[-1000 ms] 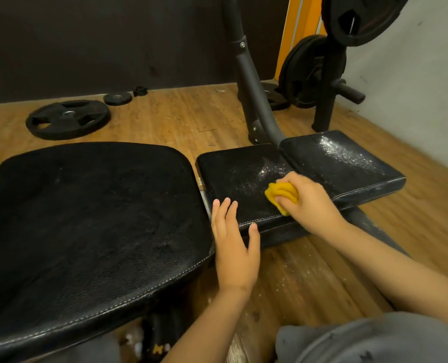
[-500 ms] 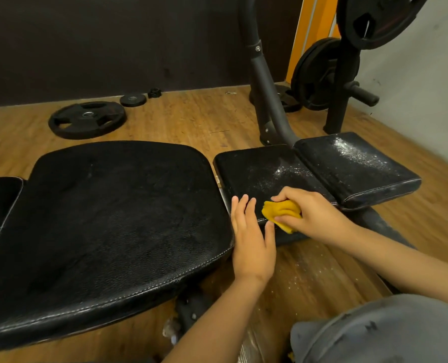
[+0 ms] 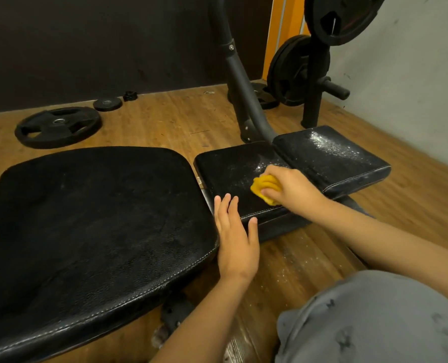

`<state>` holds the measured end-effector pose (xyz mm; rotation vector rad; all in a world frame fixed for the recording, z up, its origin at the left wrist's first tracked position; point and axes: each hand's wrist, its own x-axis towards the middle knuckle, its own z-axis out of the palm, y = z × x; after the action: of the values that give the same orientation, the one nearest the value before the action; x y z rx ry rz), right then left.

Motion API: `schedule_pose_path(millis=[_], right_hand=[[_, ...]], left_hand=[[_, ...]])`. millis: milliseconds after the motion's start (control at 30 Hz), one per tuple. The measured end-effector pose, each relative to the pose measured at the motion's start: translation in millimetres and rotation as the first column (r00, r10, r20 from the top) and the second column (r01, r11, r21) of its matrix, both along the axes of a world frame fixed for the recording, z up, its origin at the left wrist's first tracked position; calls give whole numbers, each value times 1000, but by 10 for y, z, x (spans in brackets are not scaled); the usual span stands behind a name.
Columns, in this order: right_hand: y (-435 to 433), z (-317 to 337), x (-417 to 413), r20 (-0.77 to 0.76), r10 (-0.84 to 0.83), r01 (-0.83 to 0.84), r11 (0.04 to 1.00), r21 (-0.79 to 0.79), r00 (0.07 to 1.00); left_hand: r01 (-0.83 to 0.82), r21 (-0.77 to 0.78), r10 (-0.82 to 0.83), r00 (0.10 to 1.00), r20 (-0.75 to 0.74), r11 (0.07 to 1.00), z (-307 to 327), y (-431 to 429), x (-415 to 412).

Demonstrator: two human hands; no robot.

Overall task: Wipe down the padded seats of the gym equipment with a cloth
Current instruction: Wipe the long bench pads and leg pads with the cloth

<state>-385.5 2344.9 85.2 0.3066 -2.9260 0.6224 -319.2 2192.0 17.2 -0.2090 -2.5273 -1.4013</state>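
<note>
Three black pads in view: big pad (image 3: 92, 218) at L, mid pad (image 3: 230, 174) in the centre, far pad (image 3: 348, 169) just R of it. The row, i.e. the bench's long axis, runs L-R across the person. R hand (image 3: 293, 189) is curled tight round a bunched yellow cloth (image 3: 266, 188), pressing it onto the mid pad's R half, toward the front edge. L hand (image 3: 237, 239) lies flat, fingers straight & close together, on the mid pad's near-L corner w/ thumb at the front seam; it holds nothing, prob. bracing. White specks (image 3: 327, 145) show on the mid pad just beyond the cloth & thickest on the far pad's top, so the dirty stretch lies ahead & to the R of the R hand, far pad just beside its knuckles. R hand is clearly nearer; L hand sits on the other side of the cloth. Next strokes likely need to go away & R-ward, then onto the far pad. Big pad looks speck-free. Plates (image 3: 58, 127) lie on the floor (image 3: 165, 119) behind.
</note>
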Motion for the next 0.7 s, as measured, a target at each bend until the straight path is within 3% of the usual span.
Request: schedule_pose_path(millis=[100,300,467,700], right_hand=[[182,39,-132,-50,-146,149,986,73,988],[3,-35,218,36,154,-152,987,-47,987],[540,-73,37,-32,-196,193,977,-95,980],[762,-93,-80,-8,-369,367,927,-82,929]], left_hand=[[7,2,-7,1000,-8,1000,12,-1,14],[4,-3,-4,999,-32,1000,-7,3,5],[8,16,-8,999,-36,1000,-23,-9,25],[-3,3,3,999,-50,1000,-34,-1,23]])
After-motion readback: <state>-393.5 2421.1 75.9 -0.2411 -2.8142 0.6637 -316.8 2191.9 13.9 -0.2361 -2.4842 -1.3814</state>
